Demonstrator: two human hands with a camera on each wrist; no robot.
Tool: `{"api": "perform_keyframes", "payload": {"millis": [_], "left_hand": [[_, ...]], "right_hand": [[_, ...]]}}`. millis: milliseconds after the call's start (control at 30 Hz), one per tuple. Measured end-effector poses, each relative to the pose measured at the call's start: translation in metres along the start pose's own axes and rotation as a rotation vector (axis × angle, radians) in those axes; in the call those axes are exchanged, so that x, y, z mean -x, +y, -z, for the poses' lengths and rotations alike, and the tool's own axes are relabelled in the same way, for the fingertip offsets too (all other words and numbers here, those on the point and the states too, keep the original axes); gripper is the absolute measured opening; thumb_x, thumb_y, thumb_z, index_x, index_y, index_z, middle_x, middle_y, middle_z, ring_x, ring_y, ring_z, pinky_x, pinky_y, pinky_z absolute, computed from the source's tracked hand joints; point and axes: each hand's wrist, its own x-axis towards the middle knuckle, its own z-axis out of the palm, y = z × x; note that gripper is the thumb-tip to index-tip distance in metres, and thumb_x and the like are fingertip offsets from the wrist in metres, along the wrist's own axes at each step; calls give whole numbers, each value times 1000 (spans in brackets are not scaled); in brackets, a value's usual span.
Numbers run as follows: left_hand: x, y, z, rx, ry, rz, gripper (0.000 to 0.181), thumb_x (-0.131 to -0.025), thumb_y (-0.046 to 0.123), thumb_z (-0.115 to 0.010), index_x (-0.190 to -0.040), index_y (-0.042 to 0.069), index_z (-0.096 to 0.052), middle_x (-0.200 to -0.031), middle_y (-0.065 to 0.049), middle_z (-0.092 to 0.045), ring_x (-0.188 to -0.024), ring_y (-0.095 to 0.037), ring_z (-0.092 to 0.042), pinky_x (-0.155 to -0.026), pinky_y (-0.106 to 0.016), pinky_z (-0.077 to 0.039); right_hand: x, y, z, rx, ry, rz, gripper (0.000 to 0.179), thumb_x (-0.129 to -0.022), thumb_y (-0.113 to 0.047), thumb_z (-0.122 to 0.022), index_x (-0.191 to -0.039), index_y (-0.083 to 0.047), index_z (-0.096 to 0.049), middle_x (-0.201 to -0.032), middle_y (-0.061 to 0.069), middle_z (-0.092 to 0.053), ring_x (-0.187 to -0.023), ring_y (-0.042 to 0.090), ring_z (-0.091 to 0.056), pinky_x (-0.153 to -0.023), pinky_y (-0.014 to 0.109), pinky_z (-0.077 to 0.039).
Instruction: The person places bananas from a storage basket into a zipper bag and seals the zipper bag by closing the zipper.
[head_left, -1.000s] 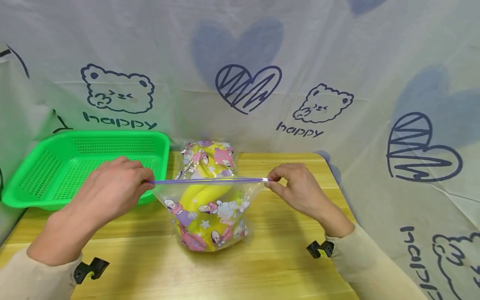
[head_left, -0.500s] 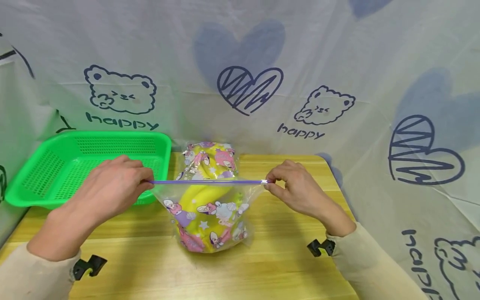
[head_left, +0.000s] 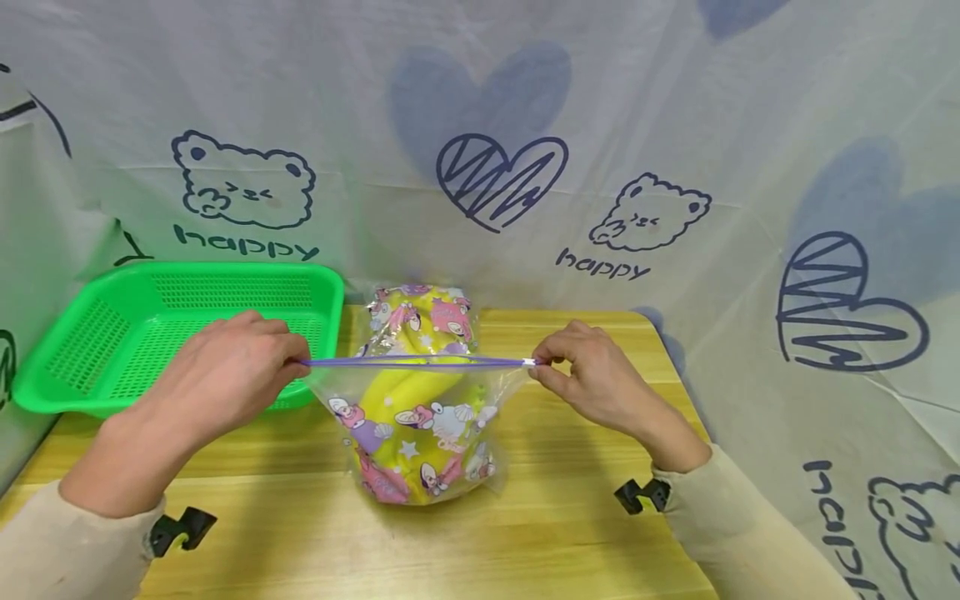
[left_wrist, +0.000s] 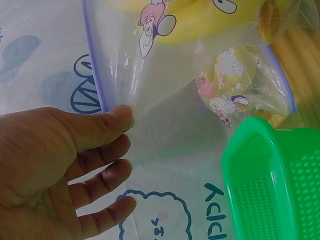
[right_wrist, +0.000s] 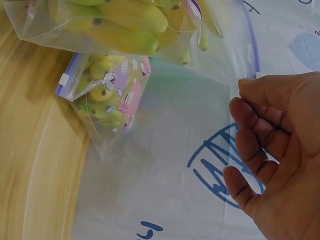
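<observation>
A clear zip bag (head_left: 450, 425) printed with pink and purple cartoon figures stands on the wooden table, its purple-edged mouth stretched straight between both hands. Inside it are yellow bananas (right_wrist: 132, 20), whose greenish tips show in the right wrist view. My left hand (head_left: 232, 367) pinches the left end of the mouth between thumb and forefinger. At the opposite end my right hand (head_left: 600, 379) pinches the corner beside the white slider (head_left: 529, 362). Several lower fingers of each hand are loosely bent, clear of the plastic.
Behind the held bag, a second printed zip bag (head_left: 420, 321) with yellow fruit stands close to the back curtain (head_left: 495, 275). A green perforated basket (head_left: 333, 333) stands at the left rear, partly behind the left forearm. The wooden tabletop (head_left: 570, 517) extends in front.
The two purple strips of the bag's mouth show a little farther apart in the middle than half a second ago. Both hands keep their hold in nearly the same places.
</observation>
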Motion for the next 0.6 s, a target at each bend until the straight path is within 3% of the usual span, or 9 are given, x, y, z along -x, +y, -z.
{"api": "perform_keyframes", "payload": {"millis": [300,600], "left_hand": [[-3,4,3,30,-25,14,6,-92,19,-82,-96,15,-81,-91,3,-73,-84,-23,-62,-74,-44,-54],[-3,0,2,7,-9,12,5,-91,18,-83,-89,17,-79,-82,6,-69,-74,-18,-54,-64,-35,-47]], "right_hand": [[-1,-3,2,-12,-4,-44,4,-96,-14,-76,-92,-12,-76,-94,-1,-74,-91,21,-63,-84,41,-51],[-1,0,1,-20,-3,-63,4,-96,-13,-77,-92,-13,-78,-94,-1,-75,-93,21,-64,-85,43,-52]]}}
